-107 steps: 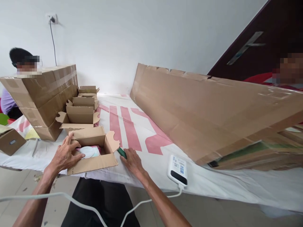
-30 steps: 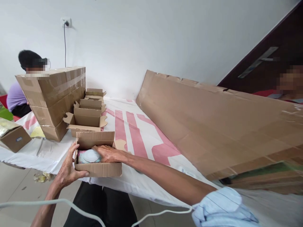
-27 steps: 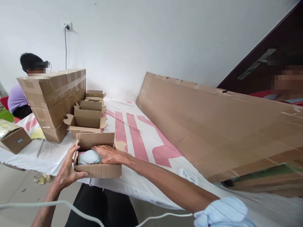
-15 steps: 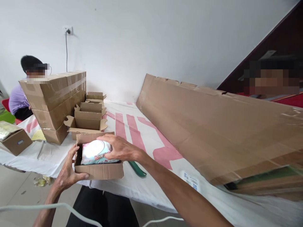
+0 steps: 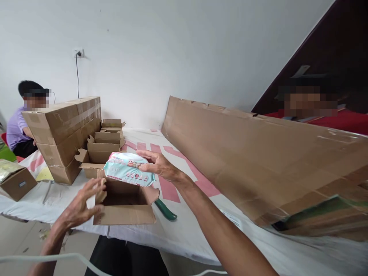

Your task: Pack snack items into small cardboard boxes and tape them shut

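Clock: every hour is read from the near box.
Lilac-shirted person [image 5: 18,130]: 10 o'clock, seated beyond the worktop, partly behind the cartons.
Labelled box [image 5: 21,182]: 9 o'clock, close to the worktop's left end, a small label on its side.
Stacked cartons [image 5: 64,147]: 10 o'clock, taped and piled three high.
Left hand [image 5: 82,205]: 9 o'clock, fingers and thumb parted, fingertips at the near box's left flap.
Open boxes [image 5: 102,156]: 11 o'clock, in a row toward the wall, flaps up.
Near box [image 5: 125,215]: on the worktop [image 5: 189,234] by its front edge, top open, front flap folded outward, interior dark.
Packet [image 5: 129,170]: 12 o'clock, lifted over the near box's opening, tilted with its blue-green printed side toward the wearer.
Right hand [image 5: 161,167]: between 1 and 2 o'clock, clamped on the packet's right end, thumb on the printed face, fingers along the top.
Green handle [image 5: 166,211]: 3 o'clock, lying just beside the near box; its far end is hidden.
Cardboard panel [image 5: 244,157]: between 2 and 3 o'clock, standing long and slanted.
Red-clad person [image 5: 345,120]: the same hour, behind the panel.
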`<action>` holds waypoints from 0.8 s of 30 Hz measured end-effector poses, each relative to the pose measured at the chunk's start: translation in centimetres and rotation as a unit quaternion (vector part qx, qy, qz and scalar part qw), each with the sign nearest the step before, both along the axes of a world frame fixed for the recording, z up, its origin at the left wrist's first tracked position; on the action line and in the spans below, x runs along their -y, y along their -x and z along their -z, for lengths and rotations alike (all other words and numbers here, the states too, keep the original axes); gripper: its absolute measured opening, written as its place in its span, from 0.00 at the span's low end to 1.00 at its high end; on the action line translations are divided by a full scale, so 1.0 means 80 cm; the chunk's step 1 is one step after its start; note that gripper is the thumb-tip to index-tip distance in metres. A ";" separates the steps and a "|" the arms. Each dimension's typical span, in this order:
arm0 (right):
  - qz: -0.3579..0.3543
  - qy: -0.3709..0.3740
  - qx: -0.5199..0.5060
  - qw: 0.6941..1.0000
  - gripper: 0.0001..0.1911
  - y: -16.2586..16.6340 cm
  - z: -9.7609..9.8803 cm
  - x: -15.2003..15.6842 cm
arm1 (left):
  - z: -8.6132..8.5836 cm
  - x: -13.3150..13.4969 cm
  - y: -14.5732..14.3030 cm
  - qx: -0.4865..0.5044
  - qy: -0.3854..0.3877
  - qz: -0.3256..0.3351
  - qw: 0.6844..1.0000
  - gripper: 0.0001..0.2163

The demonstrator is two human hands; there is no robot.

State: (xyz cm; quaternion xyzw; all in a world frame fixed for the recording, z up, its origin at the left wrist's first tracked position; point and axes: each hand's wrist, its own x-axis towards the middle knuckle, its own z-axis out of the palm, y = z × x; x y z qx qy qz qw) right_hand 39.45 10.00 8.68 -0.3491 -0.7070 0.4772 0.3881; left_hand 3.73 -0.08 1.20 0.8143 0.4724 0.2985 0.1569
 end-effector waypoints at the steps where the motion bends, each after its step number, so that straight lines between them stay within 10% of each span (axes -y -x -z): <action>1: -0.006 0.011 -0.012 1.000 0.42 0.003 0.004 -0.003 | -0.013 -0.007 0.003 0.030 -0.013 -0.013 0.999 0.32; 6: -0.049 0.067 -0.049 0.995 0.40 0.032 0.018 -0.008 | -0.055 -0.054 -0.006 0.101 -0.048 0.027 0.993 0.46; 13: -0.076 0.101 -0.084 0.989 0.42 0.050 0.029 -0.001 | -0.047 -0.077 -0.021 0.222 0.010 0.060 0.973 0.39; 24: -0.034 -0.046 -0.214 0.975 0.28 0.101 0.060 -0.033 | -0.067 -0.107 -0.026 0.361 0.140 -0.009 0.922 0.37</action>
